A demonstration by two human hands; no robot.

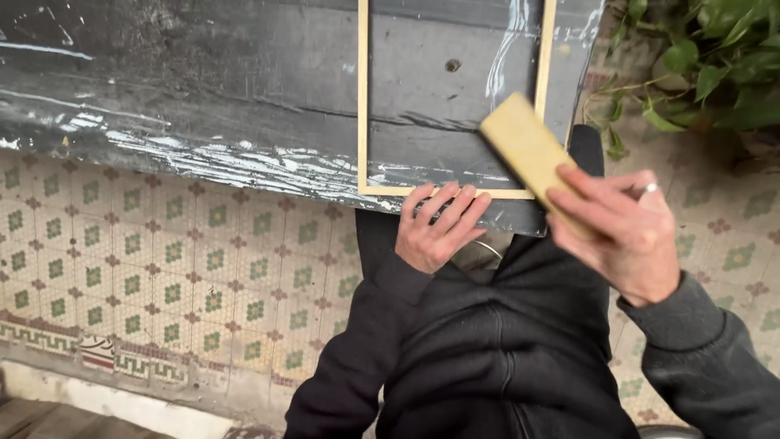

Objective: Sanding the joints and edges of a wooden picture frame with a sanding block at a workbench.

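Note:
A thin pale wooden frame [363, 106] lies flat on a dark, paint-streaked work board [203, 89]. My left hand [437, 226] rests on the board's near edge, fingers spread against the frame's bottom rail and holding nothing. My right hand [630, 236] is raised to the right of the frame and grips a yellowish rectangular block [528, 150], tilted, its far end over the frame's lower right corner. A ring shows on one finger of that hand.
Patterned floor tiles [179, 268] with green and brown motifs spread below and left of the board. A leafy green plant [707, 57] stands at the upper right. My dark hooded top [504, 349] fills the lower centre.

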